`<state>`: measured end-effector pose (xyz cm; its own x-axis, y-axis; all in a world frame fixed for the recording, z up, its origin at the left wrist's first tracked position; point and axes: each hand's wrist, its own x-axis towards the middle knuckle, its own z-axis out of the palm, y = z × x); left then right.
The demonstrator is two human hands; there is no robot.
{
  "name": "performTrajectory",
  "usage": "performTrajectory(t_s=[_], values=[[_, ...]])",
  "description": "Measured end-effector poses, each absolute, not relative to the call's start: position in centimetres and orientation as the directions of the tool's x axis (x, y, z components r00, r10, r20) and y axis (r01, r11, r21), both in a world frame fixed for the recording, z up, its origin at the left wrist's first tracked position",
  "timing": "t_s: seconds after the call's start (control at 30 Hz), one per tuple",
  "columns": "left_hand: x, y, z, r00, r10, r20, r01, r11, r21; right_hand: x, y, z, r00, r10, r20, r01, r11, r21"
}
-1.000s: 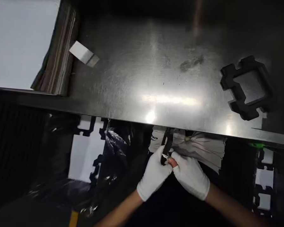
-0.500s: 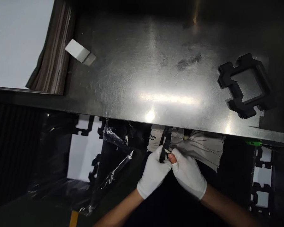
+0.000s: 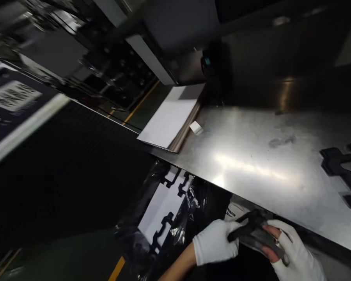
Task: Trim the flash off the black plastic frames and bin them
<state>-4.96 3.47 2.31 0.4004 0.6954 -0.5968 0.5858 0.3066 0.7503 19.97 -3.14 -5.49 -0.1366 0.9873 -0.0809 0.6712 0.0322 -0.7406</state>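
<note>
In the head view, the person's left hand [image 3: 218, 242], in a white glove, has its grip closed on the near-left end of a dark piece [image 3: 256, 234], pinching it between thumb and fingers. The right hand [image 3: 300, 255], also gloved but with two bare fingertips showing, has its grip pressed on the right part of the same piece. A small metal tool [image 3: 281, 251] with a ring end lies against the right hand's fingers. The piece is held in front of the body, just below the edge of the metal counter [image 3: 245, 144]; its full outline is blurred.

On the counter, a stack of sheets [image 3: 171, 117] with a white top lies at the left, and a small white block [image 3: 196, 128] sits just beside it. A black notched frame [image 3: 337, 166] lies at the right, cut off by the picture's border. Below the counter's edge, left of the hands, glossy plastic [image 3: 193, 199] lies around a white sheet [image 3: 160, 208] and black notched parts [image 3: 165, 224].
</note>
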Motion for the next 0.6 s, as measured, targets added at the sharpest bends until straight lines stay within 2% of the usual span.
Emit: performTrajectory(t_s=[0.17, 0.3, 0.37, 0.43, 0.5, 0.53, 0.6], values=[[-7.1, 4.7, 2.4, 0.297, 0.779, -0.552, 0.682, 0.232, 0.693, 18.9, 0.4, -6.1, -0.237, 0.971, 0.0, 0.621, 0.152, -0.769], [-8.6, 5.1, 2.8, 0.427, 0.722, -0.544, 0.653, 0.169, 0.738, 17.3, 1.2, -6.2, -0.327, 0.945, 0.011, 0.605, 0.218, -0.766], [-9.2, 4.9, 2.7, 0.412, 0.772, -0.485, 0.649, 0.125, 0.75, 16.6, 1.3, -6.1, -0.36, 0.933, -0.022, 0.604, 0.215, -0.768], [-9.5, 4.3, 2.2, 0.194, 0.931, -0.31, 0.72, 0.08, 0.69, 16.2, 1.6, -5.8, -0.306, 0.95, -0.069, 0.633, 0.149, -0.759], [-9.4, 3.2, 1.5, -0.138, 0.988, -0.071, 0.781, 0.152, 0.606, 16.0, 2.1, -5.3, -0.217, 0.971, -0.097, 0.65, 0.069, -0.757], [-9.2, 2.6, 1.2, -0.273, 0.962, -0.027, 0.764, 0.233, 0.602, 15.8, 2.3, -5.0, -0.174, 0.979, -0.104, 0.647, 0.034, -0.762], [-8.3, 1.2, 0.6, -0.401, 0.903, -0.153, 0.63, 0.393, 0.67, 15.3, 2.7, -4.4, -0.114, 0.987, -0.113, 0.621, -0.018, -0.784]])
